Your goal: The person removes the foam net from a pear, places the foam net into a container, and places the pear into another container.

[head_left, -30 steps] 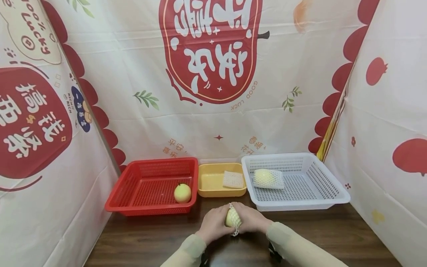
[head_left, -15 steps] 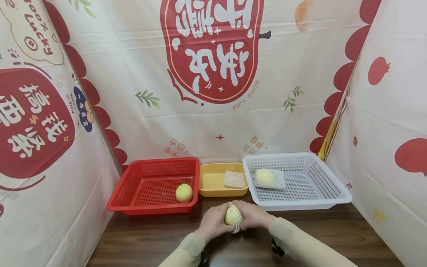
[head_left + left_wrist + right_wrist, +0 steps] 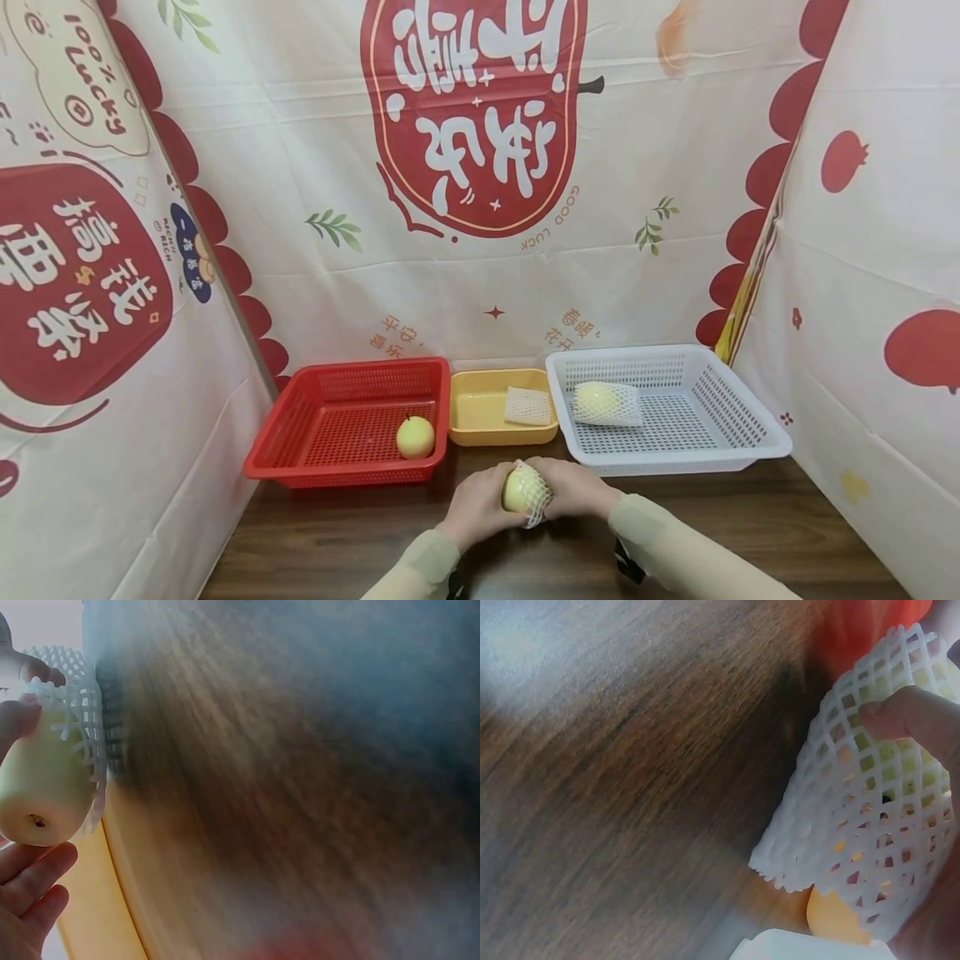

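A pale yellow pear [image 3: 514, 493] is held between both hands above the table's front part, partly inside a white foam net sleeve [image 3: 537, 496]. My left hand [image 3: 477, 504] grips the pear's bare side; in the left wrist view the bare end of the pear [image 3: 45, 780] sits between thumb and fingers. On the other side my right hand [image 3: 576, 490] holds the netted part, its thumb [image 3: 911, 720] pressing on the mesh. The net's loose end [image 3: 817, 847] hangs past the fruit in the right wrist view.
A red basket [image 3: 277, 433] at left holds a bare pear [image 3: 416, 437]. The small yellow tray [image 3: 474, 435] contains a flat foam net [image 3: 528, 406]. In the white basket [image 3: 675, 458] at right lies a netted pear [image 3: 600, 403]. Printed cloth walls [image 3: 480, 283] enclose the table [image 3: 300, 542].
The foam net and pear have turned slightly in the hands, so more of the mesh shows. Both hands keep nearly the same place, and the baskets have not moved.
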Motion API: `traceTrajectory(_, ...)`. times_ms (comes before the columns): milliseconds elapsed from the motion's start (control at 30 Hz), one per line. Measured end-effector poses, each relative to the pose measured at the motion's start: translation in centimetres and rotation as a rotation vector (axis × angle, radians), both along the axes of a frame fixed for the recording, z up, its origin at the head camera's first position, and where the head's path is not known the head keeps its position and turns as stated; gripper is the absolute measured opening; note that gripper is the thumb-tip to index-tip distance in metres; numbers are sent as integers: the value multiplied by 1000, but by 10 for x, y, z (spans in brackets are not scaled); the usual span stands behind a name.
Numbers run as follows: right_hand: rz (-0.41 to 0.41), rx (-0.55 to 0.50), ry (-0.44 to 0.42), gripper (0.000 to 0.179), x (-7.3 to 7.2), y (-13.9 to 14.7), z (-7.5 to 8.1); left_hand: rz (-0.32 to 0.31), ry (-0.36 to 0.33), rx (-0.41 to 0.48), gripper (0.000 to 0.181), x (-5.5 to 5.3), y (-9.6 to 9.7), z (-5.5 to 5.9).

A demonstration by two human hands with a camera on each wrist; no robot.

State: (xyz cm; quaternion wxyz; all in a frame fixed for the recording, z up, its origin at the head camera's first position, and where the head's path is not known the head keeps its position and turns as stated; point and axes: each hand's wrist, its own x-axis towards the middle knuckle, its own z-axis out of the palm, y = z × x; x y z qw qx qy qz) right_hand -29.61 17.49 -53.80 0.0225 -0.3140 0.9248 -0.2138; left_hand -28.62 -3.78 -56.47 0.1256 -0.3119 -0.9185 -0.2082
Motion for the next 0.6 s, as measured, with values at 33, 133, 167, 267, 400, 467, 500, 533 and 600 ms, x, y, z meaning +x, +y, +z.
traceTrajectory(33,-5,2,5,77,0,0,-1,1,3,5,72,1,-1,0)
traceTrajectory(133,-17,3,7,75,0,0,-4,1,8,24,71,1,-3,-2)
traceTrajectory(167,-22,4,7,74,-1,0,-4,3,6,27,70,2,-3,-3)
traceTrajectory(267,-37,12,6,70,-2,0,-7,9,-14,33,69,2,-6,-4)
traceTrajectory(400,-46,13,22,66,-3,0,-9,17,-39,35,67,2,-8,-6)
traceTrajectory(467,-47,13,32,64,-3,0,-9,17,-43,38,66,1,-9,-7)
traceTrajectory(500,-48,14,34,64,-3,0,-9,18,-44,39,66,1,-9,-7)
traceTrajectory(533,-49,15,36,63,-3,-1,-9,18,-46,41,66,1,-10,-7)
traceTrajectory(600,-51,18,39,61,-2,-1,-8,21,-47,40,67,1,-11,-7)
